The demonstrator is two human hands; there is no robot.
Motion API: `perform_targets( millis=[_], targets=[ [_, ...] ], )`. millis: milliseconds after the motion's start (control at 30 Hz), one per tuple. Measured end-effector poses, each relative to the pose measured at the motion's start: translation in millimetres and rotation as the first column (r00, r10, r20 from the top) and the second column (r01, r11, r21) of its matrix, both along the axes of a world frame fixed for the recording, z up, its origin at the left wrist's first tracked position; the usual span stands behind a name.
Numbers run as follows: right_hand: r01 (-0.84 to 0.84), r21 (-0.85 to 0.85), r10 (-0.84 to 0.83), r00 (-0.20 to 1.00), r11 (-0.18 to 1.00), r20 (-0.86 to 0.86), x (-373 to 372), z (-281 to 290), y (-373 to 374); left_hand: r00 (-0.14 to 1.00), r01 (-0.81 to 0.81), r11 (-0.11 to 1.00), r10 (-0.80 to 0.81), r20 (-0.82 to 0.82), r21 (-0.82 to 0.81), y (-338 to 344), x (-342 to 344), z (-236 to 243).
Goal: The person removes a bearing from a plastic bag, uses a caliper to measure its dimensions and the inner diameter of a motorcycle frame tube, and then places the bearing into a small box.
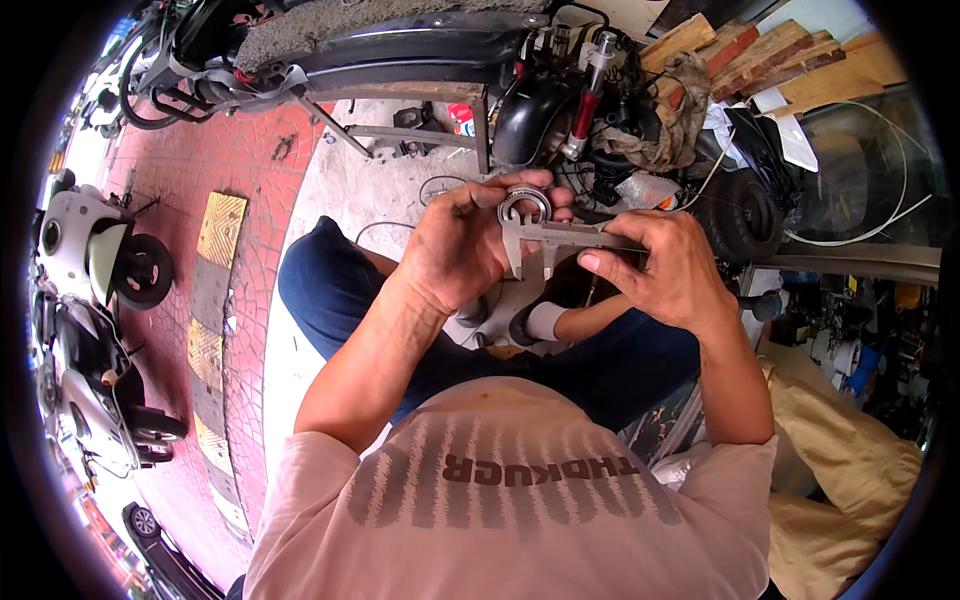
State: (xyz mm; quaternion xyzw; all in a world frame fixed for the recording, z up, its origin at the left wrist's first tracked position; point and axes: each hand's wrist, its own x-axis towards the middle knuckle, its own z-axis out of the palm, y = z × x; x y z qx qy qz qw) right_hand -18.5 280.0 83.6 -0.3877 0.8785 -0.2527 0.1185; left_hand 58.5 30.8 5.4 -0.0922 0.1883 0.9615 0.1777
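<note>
My left hand (460, 235) holds a round steel bearing (523, 203) upright in its curled fingers. A metal caliper (568, 236) lies across the front of the bearing, its jaws at the ring's lower part; whether they touch it I cannot tell. My right hand (655, 265) grips the caliper's beam from the right, with the thumb below it.
Ahead are a dark vehicle body on a metal stand (482, 128), a red-and-silver shock absorber (588, 100), wooden offcuts (745, 65), cables and a tyre (745, 215). Scooters (110, 385) stand on red paving at left. A khaki cloth (840, 460) lies at right.
</note>
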Motion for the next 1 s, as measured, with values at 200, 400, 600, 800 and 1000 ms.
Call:
perform_targets(
  millis=[200, 400, 600, 800, 1000],
  targets=[
    [0.027, 0.023, -0.028, 0.999, 0.999, 0.040, -2, 0, -4, 0.999, -0.003, 1.000, 0.002, 0.035, 0.031, -3, 1, 11],
    [0.012, 0.044, -0.016, 0.997, 0.999, 0.071, 0, 7, -10, 1.000, 0.012, 1.000, -0.012, 0.023, 0.003, -8, -1, 6],
    [-0.023, 0.042, 0.021, 0.998, 0.999, 0.053, 1, 12, -13, 0.999, -0.030, 1.000, 0.030, 0.037, 0.009, -6, -2, 9],
    [-0.037, -0.037, 0.035, 0.999, 0.999, -0.029, 2, 10, -13, 0.997, -0.071, 0.996, 0.069, -0.039, -0.061, -5, -3, 6],
    [-0.085, -0.070, 0.074, 0.987, 0.994, -0.143, 2, 2, -12, 0.979, -0.144, 0.979, 0.119, -0.165, -0.146, -4, -4, 0]
  ],
)
